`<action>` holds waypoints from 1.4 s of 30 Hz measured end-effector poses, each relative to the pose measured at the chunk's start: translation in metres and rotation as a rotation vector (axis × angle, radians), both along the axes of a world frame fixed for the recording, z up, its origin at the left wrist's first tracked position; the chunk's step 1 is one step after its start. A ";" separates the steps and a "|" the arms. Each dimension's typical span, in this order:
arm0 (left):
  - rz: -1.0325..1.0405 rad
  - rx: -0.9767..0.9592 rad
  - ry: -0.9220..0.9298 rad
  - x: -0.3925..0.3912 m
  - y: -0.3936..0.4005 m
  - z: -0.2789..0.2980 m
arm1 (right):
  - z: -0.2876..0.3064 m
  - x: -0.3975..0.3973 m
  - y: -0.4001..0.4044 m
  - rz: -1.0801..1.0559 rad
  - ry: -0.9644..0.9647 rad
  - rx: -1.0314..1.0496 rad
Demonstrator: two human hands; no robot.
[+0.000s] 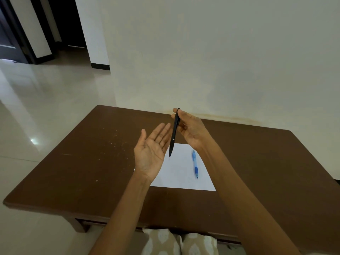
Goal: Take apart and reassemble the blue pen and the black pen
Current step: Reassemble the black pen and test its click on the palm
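Brown table (73, 162), white paper (182, 173) under hands. Black pen (173, 135) is pinched at its top by right hand (191, 129), hung near-vertical, tip down, beside open left hand (152, 151). Blue pen (195, 164) is left lying lengthwise under right wrist.

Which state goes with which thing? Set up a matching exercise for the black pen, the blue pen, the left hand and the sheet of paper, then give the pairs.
Things:
1. black pen
2. blue pen
3. left hand
4. sheet of paper

States:
A. open, palm up, holding nothing
B. lying on the white sheet
C. flat on the brown table
D. held in the right hand, tip down

Pairs: 1-D, 2-B, 3-A, 4-C
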State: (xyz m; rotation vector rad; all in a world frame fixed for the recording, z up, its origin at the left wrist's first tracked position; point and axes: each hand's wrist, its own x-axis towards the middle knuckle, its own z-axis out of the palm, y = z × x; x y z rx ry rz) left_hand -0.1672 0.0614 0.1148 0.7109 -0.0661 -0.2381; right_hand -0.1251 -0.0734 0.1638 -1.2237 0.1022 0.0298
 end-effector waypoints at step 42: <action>-0.053 1.032 0.070 0.017 -0.010 -0.097 | -0.120 0.042 -0.018 -0.260 0.319 0.409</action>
